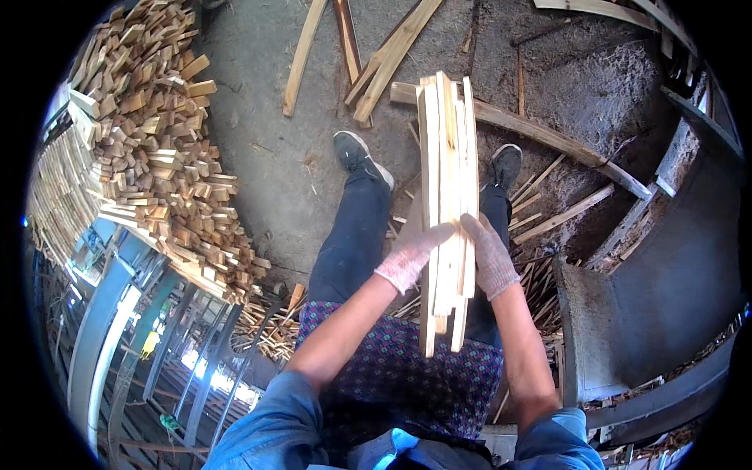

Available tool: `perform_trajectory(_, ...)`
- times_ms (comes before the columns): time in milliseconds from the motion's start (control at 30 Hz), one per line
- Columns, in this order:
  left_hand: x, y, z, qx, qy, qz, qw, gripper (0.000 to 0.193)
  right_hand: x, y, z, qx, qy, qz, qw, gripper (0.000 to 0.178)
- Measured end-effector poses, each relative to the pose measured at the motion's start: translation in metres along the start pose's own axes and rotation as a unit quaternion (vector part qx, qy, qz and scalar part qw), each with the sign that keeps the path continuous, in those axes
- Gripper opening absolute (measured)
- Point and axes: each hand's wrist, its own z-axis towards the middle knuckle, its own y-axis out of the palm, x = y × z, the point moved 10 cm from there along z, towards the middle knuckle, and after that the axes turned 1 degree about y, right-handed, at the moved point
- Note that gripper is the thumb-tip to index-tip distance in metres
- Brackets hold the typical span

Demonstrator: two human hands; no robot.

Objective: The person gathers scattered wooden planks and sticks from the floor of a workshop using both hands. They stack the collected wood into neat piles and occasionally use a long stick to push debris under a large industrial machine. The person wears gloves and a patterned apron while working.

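A bundle of pale wooden strips [449, 172] is held lengthwise in front of me, its ends uneven at top and bottom. My left hand [415, 243], in a light knitted glove, grips the bundle's left side with the thumb across the top. Opposite it, my right hand [487, 254], gloved alike, clasps the right side, thumb also over the strips. The fingers beneath the wood are mostly hidden. Below the bundle lies a dark patterned apron [368, 352] over my lap.
A tall stack of cut wood pieces [164, 157] rises at the left beside metal framework [102, 329]. Long boards [399, 59] lie on the dirt floor ahead, and another plank [540, 133] crosses beyond my right shoe [505, 164]. A large grey metal surface [666, 282] stands at the right.
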Motion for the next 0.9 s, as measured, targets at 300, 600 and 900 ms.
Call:
perform_trajectory(300, 0.004, 0.011, 0.080, -0.073, -0.087, -0.156, 0.981, 0.065, -0.038, 0.000, 0.056, 0.078, 0.043, -0.028, 0.996, 0.055)
perform_trajectory(600, 0.015, -0.008, 0.003, -0.116, -0.137, -0.155, 0.971, 0.050, -0.013, 0.042, -0.010, 0.139, 0.036, -0.132, 0.981, 0.049)
perform_trajectory(900, 0.090, -0.095, -0.150, 0.015, 0.111, -0.123, 0.986, 0.088, 0.004, 0.171, -0.127, 0.017, -0.168, -0.397, 0.902, 0.049)
